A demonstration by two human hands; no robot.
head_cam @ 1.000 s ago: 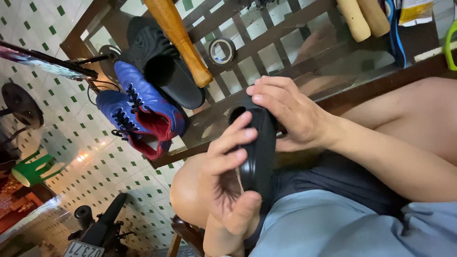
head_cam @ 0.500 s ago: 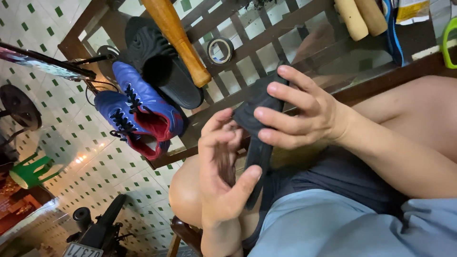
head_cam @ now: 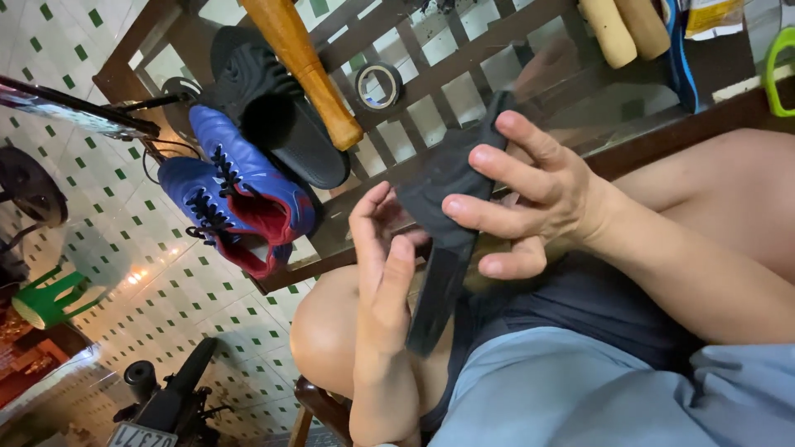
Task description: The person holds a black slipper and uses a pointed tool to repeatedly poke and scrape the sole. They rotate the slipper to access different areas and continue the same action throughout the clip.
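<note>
We cannot tell what the flat black flexible strip is; our right hand covers its middle. The pale wooden club, green plastic loop and blurred motorbike are cut off by edges.

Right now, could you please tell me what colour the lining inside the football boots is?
Red, inside the blue football boots; the head view shows it.

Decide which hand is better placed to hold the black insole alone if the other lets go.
Probably the right hand. Its fingers wrap across the black insole with the thumb underneath, a real grip. The left hand is open, palm only resting beside the lower end.
</note>
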